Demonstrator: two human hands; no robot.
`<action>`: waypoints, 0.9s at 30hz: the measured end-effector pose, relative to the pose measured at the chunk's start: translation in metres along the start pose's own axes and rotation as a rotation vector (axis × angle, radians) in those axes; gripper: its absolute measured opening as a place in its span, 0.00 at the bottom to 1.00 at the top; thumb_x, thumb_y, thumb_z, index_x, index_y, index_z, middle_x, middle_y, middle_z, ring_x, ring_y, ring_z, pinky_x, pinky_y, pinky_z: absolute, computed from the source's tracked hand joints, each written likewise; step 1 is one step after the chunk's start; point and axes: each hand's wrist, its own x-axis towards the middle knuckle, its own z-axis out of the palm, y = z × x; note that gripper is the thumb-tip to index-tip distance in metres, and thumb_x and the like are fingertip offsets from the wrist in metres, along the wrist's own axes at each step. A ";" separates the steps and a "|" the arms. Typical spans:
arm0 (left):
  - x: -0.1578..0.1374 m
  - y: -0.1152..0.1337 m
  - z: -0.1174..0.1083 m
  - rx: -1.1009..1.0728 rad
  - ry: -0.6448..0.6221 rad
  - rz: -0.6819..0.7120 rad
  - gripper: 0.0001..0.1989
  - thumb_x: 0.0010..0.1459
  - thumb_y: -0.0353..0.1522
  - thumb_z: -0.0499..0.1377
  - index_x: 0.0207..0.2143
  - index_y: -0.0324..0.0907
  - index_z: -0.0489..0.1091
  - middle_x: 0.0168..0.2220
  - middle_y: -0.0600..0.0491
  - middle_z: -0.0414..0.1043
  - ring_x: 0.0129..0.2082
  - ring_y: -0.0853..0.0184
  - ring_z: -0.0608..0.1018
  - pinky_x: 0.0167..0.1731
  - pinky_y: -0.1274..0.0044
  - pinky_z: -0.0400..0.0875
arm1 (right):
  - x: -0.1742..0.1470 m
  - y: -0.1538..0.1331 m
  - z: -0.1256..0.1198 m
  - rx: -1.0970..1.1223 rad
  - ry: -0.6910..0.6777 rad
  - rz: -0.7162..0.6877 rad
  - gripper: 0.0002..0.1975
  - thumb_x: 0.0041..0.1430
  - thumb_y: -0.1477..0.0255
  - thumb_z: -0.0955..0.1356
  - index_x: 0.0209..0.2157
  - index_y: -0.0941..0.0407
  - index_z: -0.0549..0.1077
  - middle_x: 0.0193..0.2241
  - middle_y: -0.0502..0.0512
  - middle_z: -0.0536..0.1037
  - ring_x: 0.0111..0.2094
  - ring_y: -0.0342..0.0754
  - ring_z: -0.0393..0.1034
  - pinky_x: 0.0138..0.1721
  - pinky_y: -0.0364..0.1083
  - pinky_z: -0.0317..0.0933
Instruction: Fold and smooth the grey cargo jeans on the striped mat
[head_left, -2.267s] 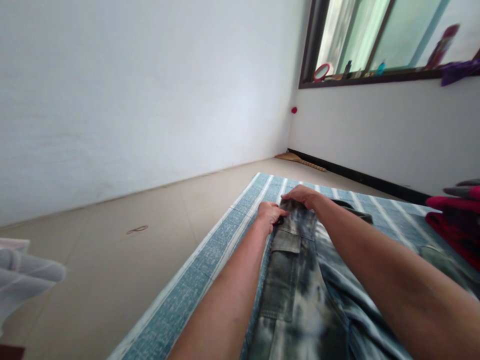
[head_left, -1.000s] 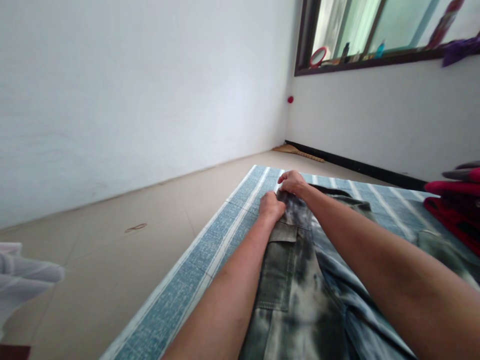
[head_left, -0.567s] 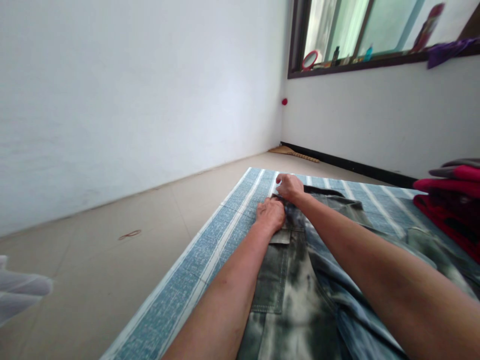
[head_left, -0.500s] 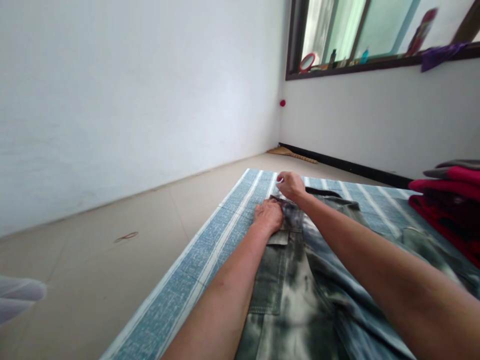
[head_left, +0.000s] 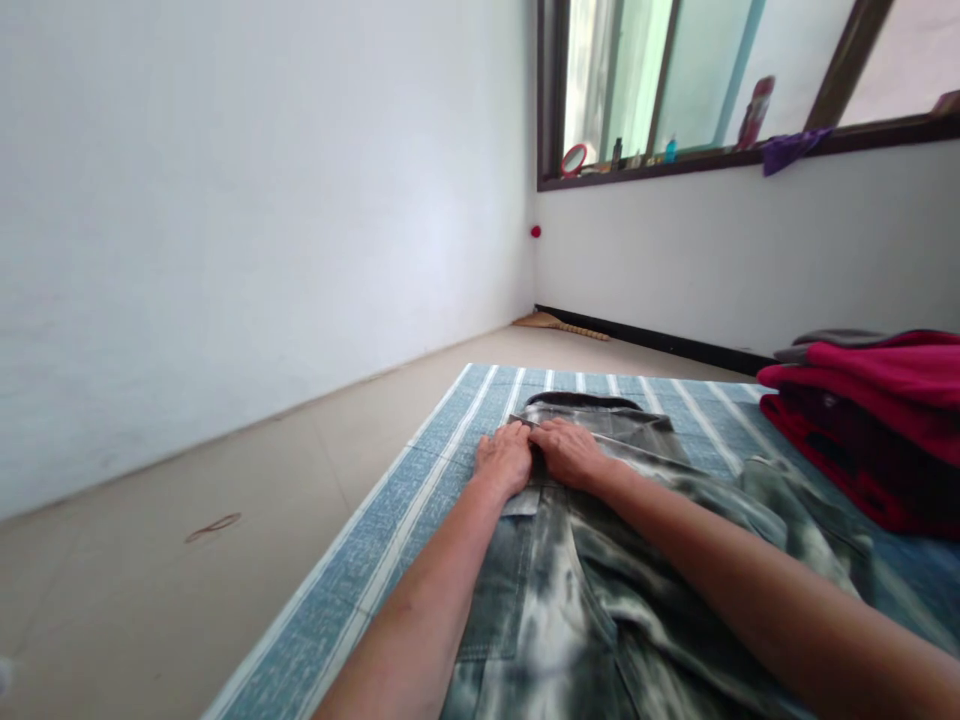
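Observation:
Grey-green mottled cargo trousers (head_left: pixel 547 600) lie on a blue and white striped cloth surface (head_left: pixel 397 545), their dark waistband at the far end and a flap pocket along the left side. My left hand (head_left: pixel 504 462) has its fingers curled on the trousers' left edge, just above the pocket flap. Right beside it, my right hand (head_left: pixel 571 453) pinches the same fabric below the waistband. Both sets of fingertips are partly hidden. To the right the trouser cloth is rumpled in loose folds.
A stack of folded red and grey clothes (head_left: pixel 877 430) stands at the right. Beyond the surface, a hand broom (head_left: pixel 562 324) lies on the tiled floor (head_left: pixel 225 600), with a thin brown loop (head_left: pixel 214 527) further left. Small items line the window sill (head_left: pixel 675 162).
My right hand has come down from beyond the trousers' far left corner to the fabric beside my left hand. My left hand stays at the left edge. The view has shifted slightly.

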 end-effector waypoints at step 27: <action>0.016 0.033 -0.005 0.288 0.112 -0.159 0.16 0.64 0.23 0.44 0.47 0.36 0.68 0.46 0.41 0.72 0.47 0.59 0.75 0.45 0.72 0.67 | -0.133 0.011 -0.023 -0.014 0.142 0.280 0.14 0.63 0.65 0.64 0.45 0.57 0.72 0.46 0.62 0.74 0.51 0.60 0.65 0.53 0.55 0.56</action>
